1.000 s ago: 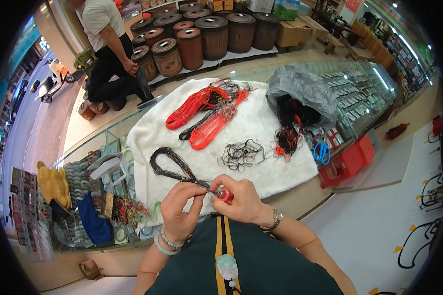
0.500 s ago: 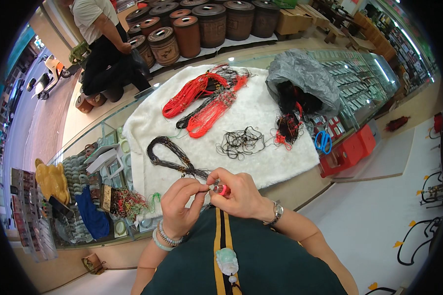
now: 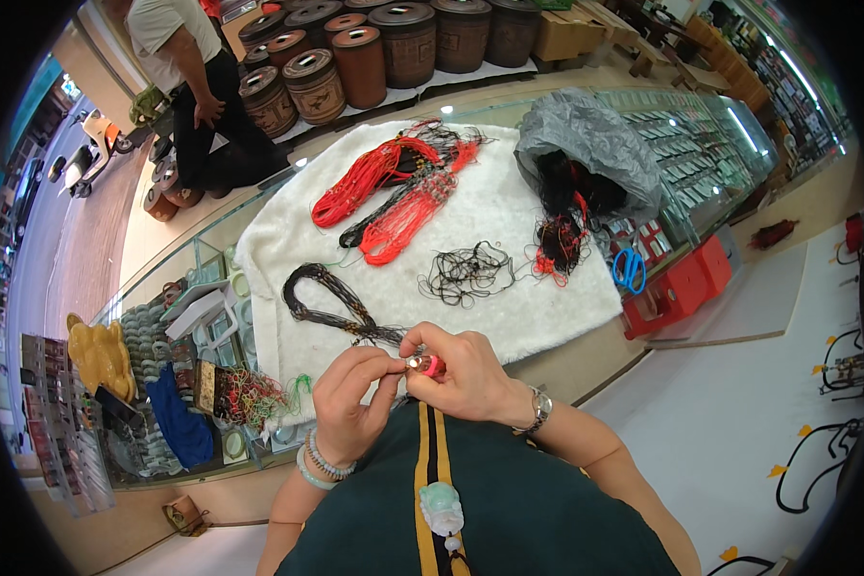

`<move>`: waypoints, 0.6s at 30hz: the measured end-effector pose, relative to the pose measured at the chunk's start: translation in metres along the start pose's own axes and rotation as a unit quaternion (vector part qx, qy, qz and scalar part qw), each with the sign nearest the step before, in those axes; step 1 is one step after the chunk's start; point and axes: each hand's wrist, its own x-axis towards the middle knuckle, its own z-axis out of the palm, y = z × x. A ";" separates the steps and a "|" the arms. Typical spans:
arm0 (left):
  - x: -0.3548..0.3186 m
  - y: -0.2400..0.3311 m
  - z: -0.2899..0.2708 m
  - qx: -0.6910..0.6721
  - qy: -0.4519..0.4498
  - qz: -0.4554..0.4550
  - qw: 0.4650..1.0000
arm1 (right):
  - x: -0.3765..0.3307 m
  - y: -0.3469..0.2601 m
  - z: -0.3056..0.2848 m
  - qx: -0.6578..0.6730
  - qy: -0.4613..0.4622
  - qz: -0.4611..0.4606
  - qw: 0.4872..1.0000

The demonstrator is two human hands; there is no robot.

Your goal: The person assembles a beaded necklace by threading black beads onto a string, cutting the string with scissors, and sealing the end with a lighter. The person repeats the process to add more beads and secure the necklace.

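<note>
**Cord end at lighter, hands closed in**

White fleece mat (image 3: 509, 221) covers the desk. My view shifted slightly; hands stay together: left hand (image 3: 350, 403) pinches dark cord bundle (image 3: 331, 307), right hand (image 3: 461, 379) clamps pink lighter (image 3: 432, 366), touching.

A: State the hand positions.
B: Left hand (image 3: 353, 398) and right hand (image 3: 461, 376) are raised before the chest, fingertips meeting at centre.
A: Finger state?
B: Both are curled in a pinch. The forearms enter from below, elbows bent outward.

cord bundles (image 3: 394, 192) ahead, bare cloth (image 3: 509, 317) between
</note>
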 end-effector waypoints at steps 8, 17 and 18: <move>0.000 0.000 0.000 0.001 0.003 0.008 1.000 | -0.001 0.001 0.001 -0.004 0.000 -0.004 1.000; 0.000 0.000 0.000 -0.002 0.003 0.008 1.000 | -0.002 0.000 0.001 -0.015 -0.003 0.000 1.000; 0.000 0.000 0.000 -0.004 0.004 0.003 1.000 | -0.002 -0.001 0.001 -0.018 -0.006 0.005 1.000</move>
